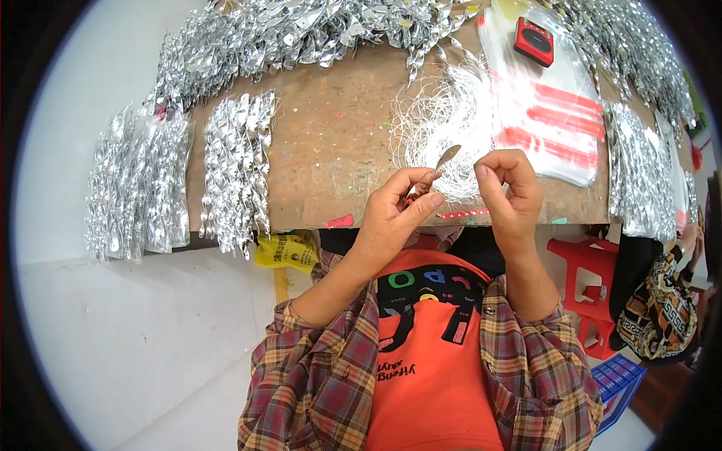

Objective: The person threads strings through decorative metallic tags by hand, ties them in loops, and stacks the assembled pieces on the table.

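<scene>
My left hand is closed in a pinch around a silver twisted foil strip, whose flat rounded tip sticks up past my fingertips. Something dark reddish shows between the fingers, too hidden to name. To its right, my right hand is raised with thumb and forefinger bent together. Whether a thin thread lies in that pinch is too fine to see. Just beyond both hands lies a loose tangled coil of white string on the brown table.
Bundles of silver twisted strips hang over the table's near edge, with a large heap at the back. A red speaker-like box rests on clear plastic bags. A red stool stands below, near another person's patterned sleeve.
</scene>
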`<state>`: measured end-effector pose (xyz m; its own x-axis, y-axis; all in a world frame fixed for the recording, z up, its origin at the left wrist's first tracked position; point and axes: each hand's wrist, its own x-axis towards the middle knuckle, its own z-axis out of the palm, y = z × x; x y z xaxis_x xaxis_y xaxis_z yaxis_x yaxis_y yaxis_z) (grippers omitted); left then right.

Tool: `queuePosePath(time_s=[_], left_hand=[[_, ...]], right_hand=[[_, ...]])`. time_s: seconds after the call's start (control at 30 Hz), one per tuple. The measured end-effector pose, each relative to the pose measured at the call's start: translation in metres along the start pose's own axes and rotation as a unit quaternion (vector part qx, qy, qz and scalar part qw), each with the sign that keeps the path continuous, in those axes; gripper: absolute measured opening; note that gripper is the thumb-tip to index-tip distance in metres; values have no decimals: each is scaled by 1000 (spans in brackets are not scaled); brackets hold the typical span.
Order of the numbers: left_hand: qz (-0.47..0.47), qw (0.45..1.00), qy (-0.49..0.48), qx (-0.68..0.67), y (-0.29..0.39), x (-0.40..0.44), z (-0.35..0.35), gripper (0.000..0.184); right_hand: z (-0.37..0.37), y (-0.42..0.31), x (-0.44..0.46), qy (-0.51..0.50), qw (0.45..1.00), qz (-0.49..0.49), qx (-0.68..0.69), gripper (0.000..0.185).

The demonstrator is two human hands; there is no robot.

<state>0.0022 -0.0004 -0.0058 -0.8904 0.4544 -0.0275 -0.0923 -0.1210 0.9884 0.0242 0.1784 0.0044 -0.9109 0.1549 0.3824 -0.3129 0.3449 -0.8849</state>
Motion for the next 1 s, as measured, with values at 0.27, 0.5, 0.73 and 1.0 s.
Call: queuePosePath(time_s=[0.27,0.5,0.73,1.0], left_hand=[[0,1000,-1,7,-2,0,0,30],[-2,1000,5,12,1,-1,1,29],[-8,1000,8,7,-1,0,0,29],[-15,1000,3,1,-1,1,1,27]], right_hand=[[1,1,-1,5,1000,-2,-17,7],[1,2,-2,23,1000,1,-2,8],[0,-1,-1,25,999,-16,-20,8],[1,0,-1,23,999,-25,-28,9]])
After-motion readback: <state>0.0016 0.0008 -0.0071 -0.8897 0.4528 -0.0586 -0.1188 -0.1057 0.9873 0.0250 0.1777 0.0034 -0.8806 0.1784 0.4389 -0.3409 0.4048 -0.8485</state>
